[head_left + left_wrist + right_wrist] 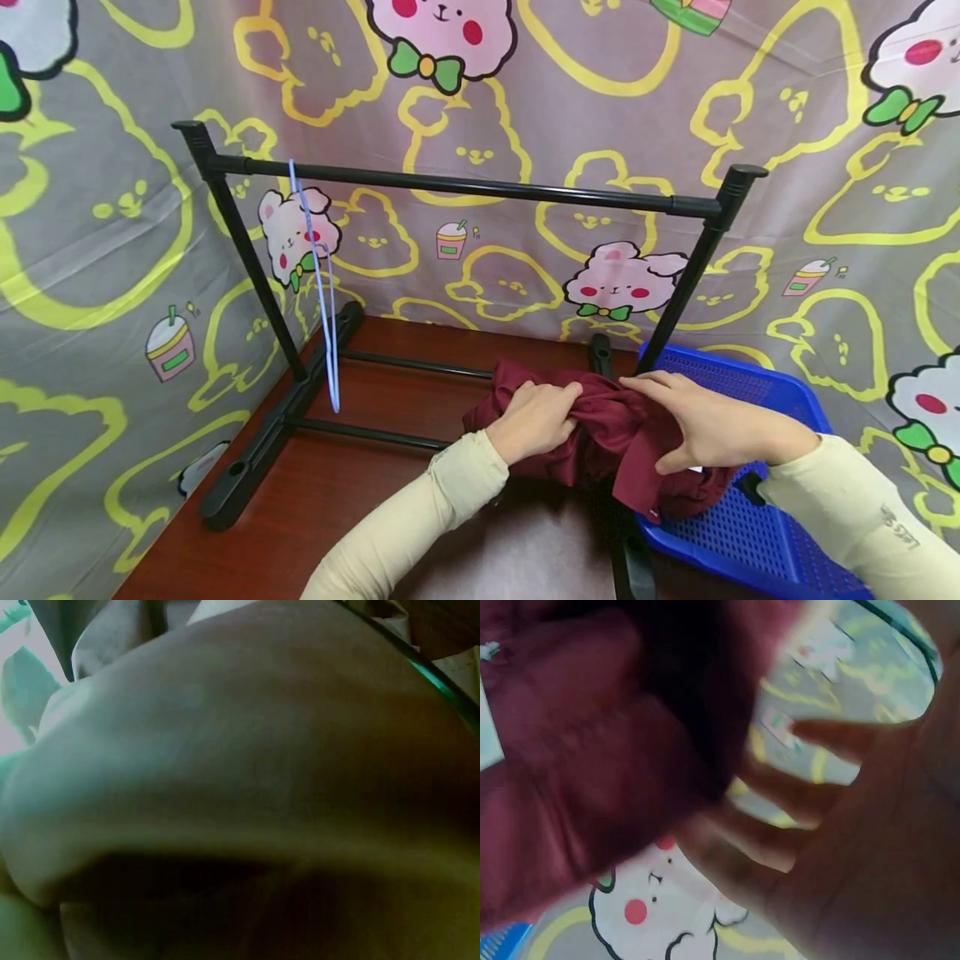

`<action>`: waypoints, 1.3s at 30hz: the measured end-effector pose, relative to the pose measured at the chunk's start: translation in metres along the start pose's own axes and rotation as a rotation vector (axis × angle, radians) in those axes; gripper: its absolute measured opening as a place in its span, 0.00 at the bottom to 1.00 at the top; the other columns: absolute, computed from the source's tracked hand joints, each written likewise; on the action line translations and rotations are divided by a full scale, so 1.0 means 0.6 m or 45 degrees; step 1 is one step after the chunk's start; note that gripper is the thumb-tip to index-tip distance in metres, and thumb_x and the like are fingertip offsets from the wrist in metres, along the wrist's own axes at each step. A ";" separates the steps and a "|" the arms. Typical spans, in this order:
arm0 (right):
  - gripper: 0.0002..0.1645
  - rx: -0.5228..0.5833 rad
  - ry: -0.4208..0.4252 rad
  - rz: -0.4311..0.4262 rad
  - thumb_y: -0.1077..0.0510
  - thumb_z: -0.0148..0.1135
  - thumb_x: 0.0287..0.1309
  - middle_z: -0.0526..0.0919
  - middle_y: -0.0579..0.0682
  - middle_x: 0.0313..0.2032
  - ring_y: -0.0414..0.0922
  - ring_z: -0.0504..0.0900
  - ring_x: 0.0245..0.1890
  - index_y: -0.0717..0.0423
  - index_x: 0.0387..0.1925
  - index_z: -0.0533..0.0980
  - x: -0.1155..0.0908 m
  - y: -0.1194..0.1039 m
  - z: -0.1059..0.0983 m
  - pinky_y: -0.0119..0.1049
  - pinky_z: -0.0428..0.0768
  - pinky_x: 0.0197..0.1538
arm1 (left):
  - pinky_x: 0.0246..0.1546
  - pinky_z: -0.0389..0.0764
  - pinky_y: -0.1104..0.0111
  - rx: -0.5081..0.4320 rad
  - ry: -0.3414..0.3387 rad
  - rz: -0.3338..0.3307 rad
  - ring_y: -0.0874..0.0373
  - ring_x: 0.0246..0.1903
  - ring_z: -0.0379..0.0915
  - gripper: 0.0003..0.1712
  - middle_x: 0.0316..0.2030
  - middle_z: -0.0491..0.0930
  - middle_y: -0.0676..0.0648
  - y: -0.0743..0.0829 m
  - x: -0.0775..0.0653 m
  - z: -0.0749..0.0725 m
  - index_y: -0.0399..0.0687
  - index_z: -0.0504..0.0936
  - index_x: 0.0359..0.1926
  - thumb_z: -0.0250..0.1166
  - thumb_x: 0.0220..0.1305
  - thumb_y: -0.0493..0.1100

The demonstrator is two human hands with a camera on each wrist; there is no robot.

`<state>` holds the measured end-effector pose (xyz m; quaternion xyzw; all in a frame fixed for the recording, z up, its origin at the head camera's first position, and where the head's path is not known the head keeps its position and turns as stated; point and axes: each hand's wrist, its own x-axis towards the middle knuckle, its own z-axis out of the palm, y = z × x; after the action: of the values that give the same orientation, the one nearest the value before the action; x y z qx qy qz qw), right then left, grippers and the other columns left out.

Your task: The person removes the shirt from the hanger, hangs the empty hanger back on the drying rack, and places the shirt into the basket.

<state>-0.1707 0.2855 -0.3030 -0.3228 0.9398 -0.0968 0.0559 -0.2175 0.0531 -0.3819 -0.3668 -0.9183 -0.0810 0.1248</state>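
A crumpled maroon shirt hangs bunched in front of the rack's right side, partly over the basket. A stiff flap like a collar folds out near its lower right. My left hand grips the cloth at the left, fingers curled into it. On the right side, my right hand has its fingers spread and straight beside the shirt, thumb apart. In the right wrist view those fingers reach toward the cloth's edge; whether they touch it, I cannot tell. The left wrist view is mostly blocked by a dark blur.
A black garment rack stands on the brown table. From its rail, near the left end, hangs a light blue hanger, seen nearly edge-on. A blue plastic basket sits at the right. Patterned curtain closes off the back and sides.
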 end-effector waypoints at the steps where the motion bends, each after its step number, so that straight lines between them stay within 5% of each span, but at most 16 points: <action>1: 0.63 -0.008 -0.003 0.000 0.42 0.78 0.33 0.63 0.56 0.62 0.56 0.63 0.60 0.53 0.70 0.55 0.005 -0.002 0.007 0.54 0.70 0.54 | 0.29 0.73 0.63 0.002 -0.002 -0.002 0.57 0.27 0.79 0.10 0.24 0.80 0.53 0.001 0.001 -0.001 0.51 0.69 0.35 0.62 0.60 0.48; 7: 0.79 -0.182 0.031 -0.013 0.45 0.85 0.19 0.58 0.67 0.64 0.64 0.63 0.59 0.61 0.71 0.47 0.031 -0.006 0.045 0.57 0.69 0.54 | 0.30 0.73 0.62 -0.024 -0.034 -0.028 0.57 0.28 0.79 0.11 0.26 0.80 0.52 0.006 0.004 -0.004 0.50 0.70 0.36 0.63 0.60 0.48; 15: 0.71 -0.270 -0.004 -0.051 0.53 0.84 0.23 0.74 0.63 0.53 0.58 0.75 0.46 0.71 0.67 0.51 0.058 -0.008 0.069 0.53 0.74 0.48 | 0.29 0.72 0.64 -0.099 -0.030 0.022 0.58 0.27 0.78 0.13 0.26 0.80 0.53 0.012 0.002 -0.009 0.50 0.71 0.38 0.65 0.56 0.46; 19: 0.57 -0.282 -0.042 -0.083 0.60 0.82 0.28 0.80 0.54 0.37 0.51 0.80 0.35 0.71 0.61 0.62 0.064 -0.009 0.068 0.49 0.77 0.41 | 0.29 0.71 0.66 -0.086 -0.017 0.082 0.60 0.30 0.78 0.13 0.28 0.80 0.54 0.011 0.000 -0.011 0.51 0.71 0.35 0.67 0.54 0.47; 22: 0.29 -0.249 -0.048 -0.134 0.66 0.77 0.33 0.79 0.45 0.27 0.43 0.78 0.26 0.60 0.42 0.75 0.064 -0.008 0.067 0.43 0.77 0.32 | 0.32 0.70 0.67 -0.073 -0.034 0.126 0.61 0.34 0.77 0.13 0.32 0.80 0.56 0.008 -0.003 -0.010 0.54 0.74 0.36 0.68 0.54 0.50; 24: 0.17 -0.235 -0.033 -0.187 0.68 0.73 0.36 0.76 0.40 0.22 0.39 0.75 0.21 0.51 0.29 0.75 0.061 -0.005 0.067 0.40 0.75 0.27 | 0.38 0.70 0.67 -0.057 -0.051 0.144 0.61 0.38 0.75 0.16 0.36 0.78 0.56 0.006 -0.007 -0.010 0.56 0.76 0.40 0.68 0.53 0.54; 27: 0.17 -0.213 0.007 -0.254 0.69 0.68 0.38 0.73 0.37 0.20 0.36 0.73 0.20 0.44 0.19 0.73 0.056 0.001 0.067 0.37 0.72 0.24 | 0.53 0.66 0.62 -0.019 -0.076 0.151 0.58 0.48 0.70 0.26 0.47 0.74 0.54 0.000 -0.016 -0.012 0.59 0.76 0.49 0.67 0.51 0.64; 30: 0.17 -0.200 0.051 -0.263 0.71 0.65 0.39 0.71 0.35 0.23 0.35 0.72 0.22 0.44 0.21 0.76 0.050 0.007 0.064 0.34 0.72 0.26 | 0.64 0.53 0.52 -0.004 -0.109 0.133 0.53 0.61 0.59 0.43 0.60 0.65 0.49 -0.011 -0.026 -0.014 0.62 0.69 0.61 0.65 0.45 0.73; 34: 0.18 -0.178 0.159 -0.269 0.73 0.62 0.40 0.68 0.35 0.26 0.33 0.68 0.25 0.45 0.26 0.78 0.038 0.015 0.053 0.31 0.71 0.29 | 0.64 0.45 0.44 -0.081 -0.160 0.073 0.43 0.69 0.43 0.63 0.70 0.50 0.43 -0.031 -0.038 -0.011 0.63 0.53 0.72 0.67 0.36 0.77; 39: 0.27 -0.142 0.369 -0.306 0.78 0.57 0.33 0.69 0.34 0.29 0.33 0.68 0.27 0.43 0.28 0.79 0.024 0.022 0.034 0.30 0.71 0.31 | 0.62 0.51 0.43 -0.225 -0.232 -0.057 0.38 0.69 0.39 0.76 0.72 0.40 0.39 -0.048 -0.050 0.008 0.60 0.38 0.74 0.74 0.31 0.72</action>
<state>-0.1865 0.2838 -0.3266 -0.4180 0.8966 -0.0960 -0.1101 -0.2172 0.0137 -0.3967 -0.3617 -0.9231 -0.1307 0.0062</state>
